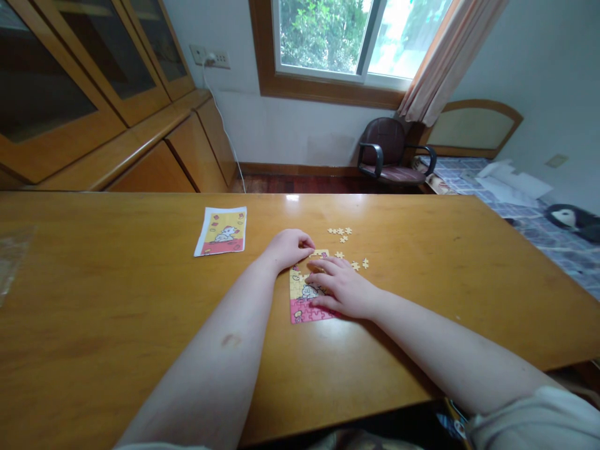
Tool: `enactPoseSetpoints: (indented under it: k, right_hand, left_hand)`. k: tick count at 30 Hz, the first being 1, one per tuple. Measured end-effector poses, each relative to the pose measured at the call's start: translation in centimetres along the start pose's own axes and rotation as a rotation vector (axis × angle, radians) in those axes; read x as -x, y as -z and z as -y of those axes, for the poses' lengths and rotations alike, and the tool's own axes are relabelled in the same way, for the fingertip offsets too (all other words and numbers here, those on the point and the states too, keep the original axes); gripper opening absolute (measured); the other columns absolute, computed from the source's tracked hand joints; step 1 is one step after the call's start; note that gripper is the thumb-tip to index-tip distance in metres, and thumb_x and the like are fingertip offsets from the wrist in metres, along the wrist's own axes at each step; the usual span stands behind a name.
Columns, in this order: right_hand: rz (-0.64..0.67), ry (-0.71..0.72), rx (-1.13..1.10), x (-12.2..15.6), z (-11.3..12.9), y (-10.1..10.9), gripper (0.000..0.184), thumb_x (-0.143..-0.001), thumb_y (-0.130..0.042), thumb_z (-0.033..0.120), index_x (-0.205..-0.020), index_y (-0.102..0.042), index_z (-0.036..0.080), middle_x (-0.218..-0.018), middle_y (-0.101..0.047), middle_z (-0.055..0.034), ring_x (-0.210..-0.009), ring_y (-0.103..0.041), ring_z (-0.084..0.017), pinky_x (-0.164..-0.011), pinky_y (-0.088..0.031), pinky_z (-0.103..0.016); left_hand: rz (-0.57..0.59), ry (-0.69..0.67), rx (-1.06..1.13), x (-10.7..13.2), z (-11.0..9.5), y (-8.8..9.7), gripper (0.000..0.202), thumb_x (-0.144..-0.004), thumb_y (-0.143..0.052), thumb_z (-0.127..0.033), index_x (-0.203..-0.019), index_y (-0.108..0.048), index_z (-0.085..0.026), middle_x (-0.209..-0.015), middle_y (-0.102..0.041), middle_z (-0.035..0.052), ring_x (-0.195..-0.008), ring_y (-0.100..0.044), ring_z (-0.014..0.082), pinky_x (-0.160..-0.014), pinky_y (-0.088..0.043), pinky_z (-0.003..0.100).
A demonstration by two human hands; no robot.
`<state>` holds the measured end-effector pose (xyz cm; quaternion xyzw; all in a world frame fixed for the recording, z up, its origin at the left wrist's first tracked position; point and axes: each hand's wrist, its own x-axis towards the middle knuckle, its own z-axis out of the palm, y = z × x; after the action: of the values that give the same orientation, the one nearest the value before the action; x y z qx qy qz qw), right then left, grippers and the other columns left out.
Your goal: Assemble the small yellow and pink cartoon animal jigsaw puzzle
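A partly assembled jigsaw puzzle [300, 304], yellow above and pink below with a white cartoon animal, lies on the wooden table. My left hand [291, 248] is at its upper left corner, thumb and fingertips drawn together in a pinch; whatever is between them is hidden. Spread over the right half of the puzzle, my right hand [344, 289] rests with its fingers apart and covers part of the picture. Loose puzzle pieces [355, 265] lie just beyond the right hand. Further back is another small group of pieces [340, 231], plain side up.
A picture card [224, 232] with the same design lies left of the puzzle. Clear plastic wrapping [13, 256] is at the table's far left. Beyond the table [140, 300] stand a cabinet [154, 144], an office chair [384, 150] and a bed [562, 234].
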<state>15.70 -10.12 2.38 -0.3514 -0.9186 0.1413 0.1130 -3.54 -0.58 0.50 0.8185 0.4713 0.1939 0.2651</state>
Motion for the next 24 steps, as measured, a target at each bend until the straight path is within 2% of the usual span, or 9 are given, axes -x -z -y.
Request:
enactPoseSetpoints:
  k: [3,6,10,24]
  right_hand:
    - [0.023,-0.022,0.013,0.03,0.17,0.02,0.052,-0.088,-0.051,0.057,-0.126,-0.06,0.022,-0.142,-0.045,-0.0128,-0.131,-0.036,-0.03,-0.109,-0.028,-0.05]
    - [0.057,-0.043,0.056,0.05,0.33,-0.08,0.059,-0.087,-0.05,0.06,-0.136,-0.051,0.027,-0.152,-0.031,-0.0126,-0.138,-0.026,-0.034,-0.111,-0.022,-0.055]
    - [0.103,-0.043,0.096,0.02,0.43,-0.23,0.062,-0.087,-0.049,0.062,-0.139,-0.048,0.029,-0.157,-0.02,-0.0131,-0.142,-0.016,-0.037,-0.112,-0.014,-0.058]
    - [0.087,-0.05,0.087,0.1,0.46,-0.36,0.062,-0.087,-0.048,0.063,-0.138,-0.05,0.027,-0.155,-0.026,-0.0143,-0.141,-0.018,-0.037,-0.112,-0.014,-0.061]
  left_hand:
    - [0.0,-0.007,0.004,-0.03,0.1,0.01,0.017,-0.074,-0.062,-0.029,-0.081,-0.075,-0.021,-0.082,-0.071,0.0016,-0.076,-0.063,0.0155,-0.069,-0.048,0.026]
    - [0.005,-0.005,0.009,-0.08,0.15,0.02,0.017,-0.074,-0.061,-0.028,-0.081,-0.074,-0.02,-0.082,-0.071,0.0019,-0.076,-0.063,0.0156,-0.069,-0.048,0.025]
    - [0.013,0.003,0.001,-0.1,0.05,0.07,0.018,-0.074,-0.061,-0.028,-0.082,-0.075,-0.02,-0.083,-0.071,0.0028,-0.078,-0.063,0.0163,-0.07,-0.048,0.026]
    - [0.009,0.002,-0.007,-0.05,-0.07,0.13,0.017,-0.075,-0.061,-0.028,-0.082,-0.075,-0.02,-0.083,-0.071,0.0023,-0.077,-0.063,0.0159,-0.071,-0.048,0.026]
